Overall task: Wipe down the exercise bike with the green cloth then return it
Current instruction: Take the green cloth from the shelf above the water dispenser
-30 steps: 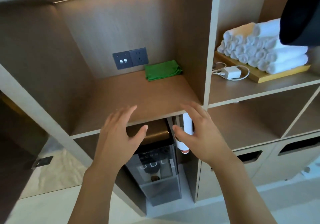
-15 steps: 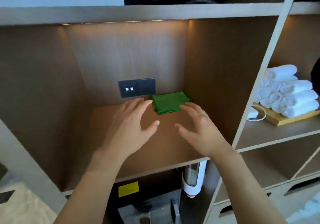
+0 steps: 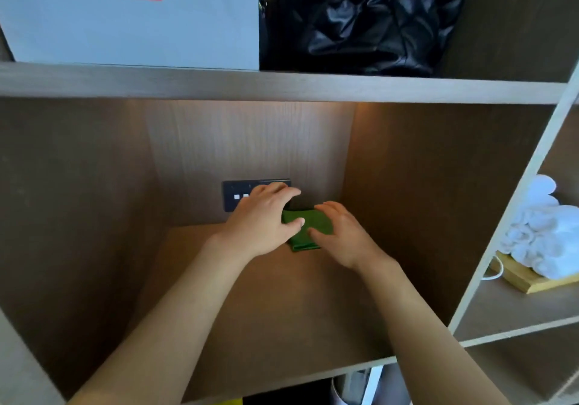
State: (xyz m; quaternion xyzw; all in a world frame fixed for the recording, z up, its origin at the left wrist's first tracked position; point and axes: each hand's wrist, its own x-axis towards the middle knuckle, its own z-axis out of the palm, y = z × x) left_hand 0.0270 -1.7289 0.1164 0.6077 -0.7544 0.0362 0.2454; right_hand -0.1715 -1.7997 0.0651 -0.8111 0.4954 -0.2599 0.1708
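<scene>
The folded green cloth (image 3: 309, 227) lies at the back of a wooden shelf compartment (image 3: 282, 317), just below a dark socket panel (image 3: 231, 198). My left hand (image 3: 262, 220) covers its left side, fingers reaching over the back edge and thumb pressed on top. My right hand (image 3: 344, 236) curls over its right side, thumb on the fabric. Only a strip of cloth shows between the two hands, and it still rests on the shelf board. The exercise bike is out of view.
On the shelf above stand a white box (image 3: 131, 15) and a black quilted bag (image 3: 369, 19). The compartment to the right holds rolled white towels (image 3: 546, 238) on a wooden tray (image 3: 529, 280). A vertical divider (image 3: 513, 204) separates the two compartments.
Both hands reached from the shelf's front edge to the back and came down on the green cloth. The view tilted upward, bringing the upper shelf into sight.
</scene>
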